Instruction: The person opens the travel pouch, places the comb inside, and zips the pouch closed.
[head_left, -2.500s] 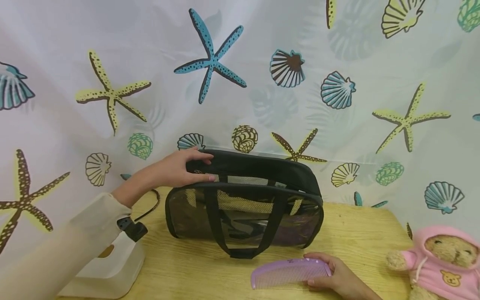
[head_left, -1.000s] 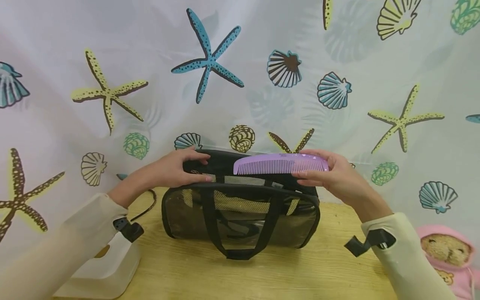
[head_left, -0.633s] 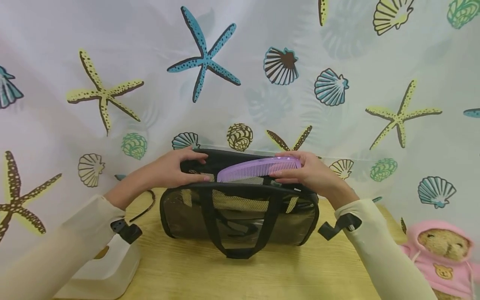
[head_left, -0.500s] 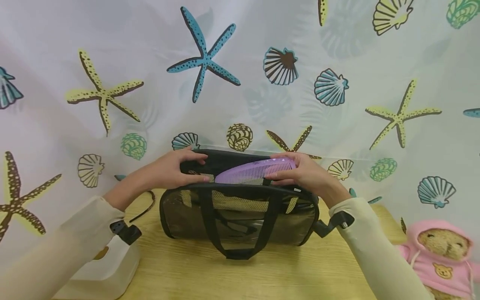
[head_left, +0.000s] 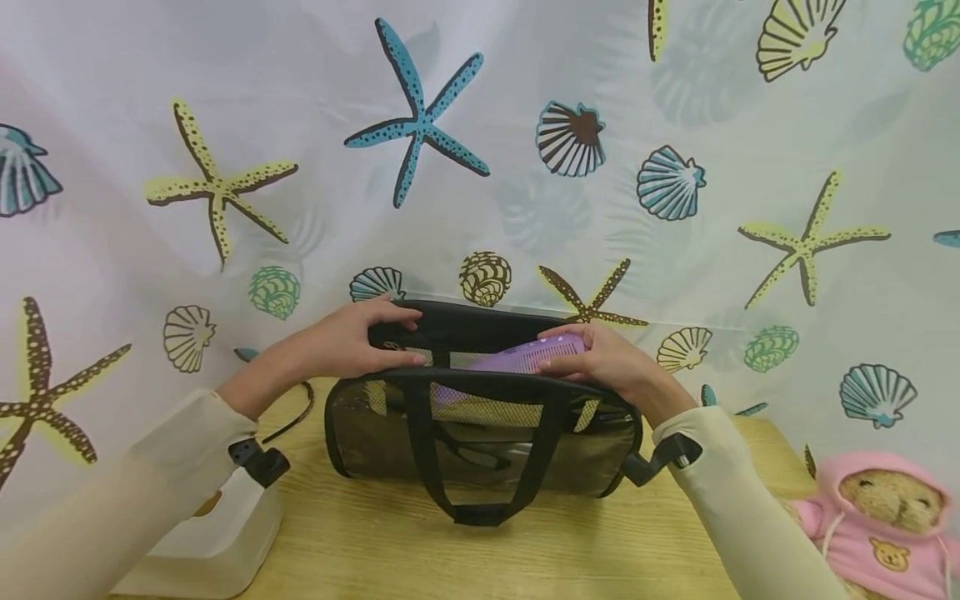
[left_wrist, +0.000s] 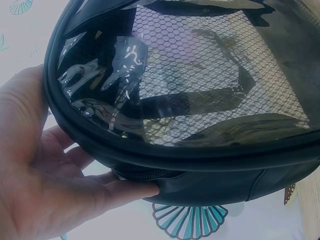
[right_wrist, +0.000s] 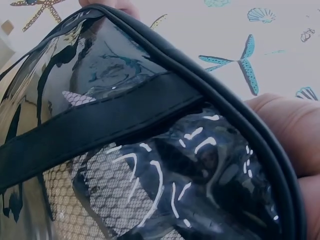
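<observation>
A black bag with clear panels and mesh (head_left: 375, 446) stands on the table, its top unzipped and two strap handles hanging in front. My left hand (head_left: 352, 340) holds the left end of its mouth, thumb on the near rim and fingers at the far rim; the left wrist view shows this hand (left_wrist: 45, 170) around the bag's end. My right hand (head_left: 611, 365) pinches a purple comb (head_left: 517, 358) by its right end. The comb tilts down leftward into the mouth, its lower end behind the front panel. Through the mesh, the left wrist view shows a purple patch (left_wrist: 167, 39).
A white box (head_left: 232, 546) with an oval opening stands at the lower left, near a thin dark cord (head_left: 298, 419). A teddy bear in a pink hoodie (head_left: 885, 533) sits at the right. Behind hangs a white sea-print curtain (head_left: 585, 242); the table (head_left: 540, 558) is pale wood.
My right hand has lifted the comb from near the table, carried it over the bag and lowered it leftward into the mouth. The left hand keeps its hold on the bag.
</observation>
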